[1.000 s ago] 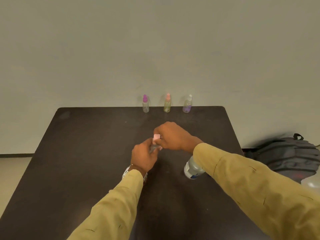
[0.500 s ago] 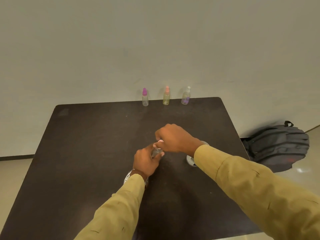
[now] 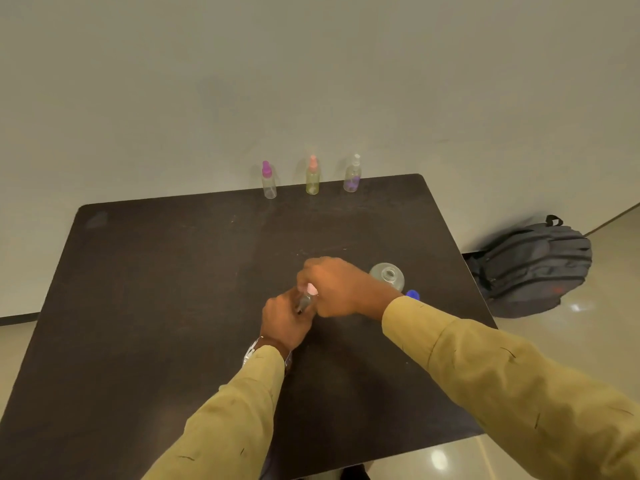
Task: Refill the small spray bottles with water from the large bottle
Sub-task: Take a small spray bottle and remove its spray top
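Note:
My left hand grips a small clear spray bottle over the middle of the dark table. My right hand pinches its pale pink cap from above; most of the bottle is hidden by my fingers. The large clear bottle stands uncapped just right of my right hand, seen from above. Its blue cap lies on the table beside it. Three small spray bottles stand at the far edge: one with a magenta top, one with a pink top, one with a clear top.
A grey backpack lies on the floor right of the table, against the wall. A watch shows on my left wrist.
The view has tilted down and drifted, so the large bottle's open mouth and blue cap now show. Both hands stay on the small bottle; the pink cap has turned a little.

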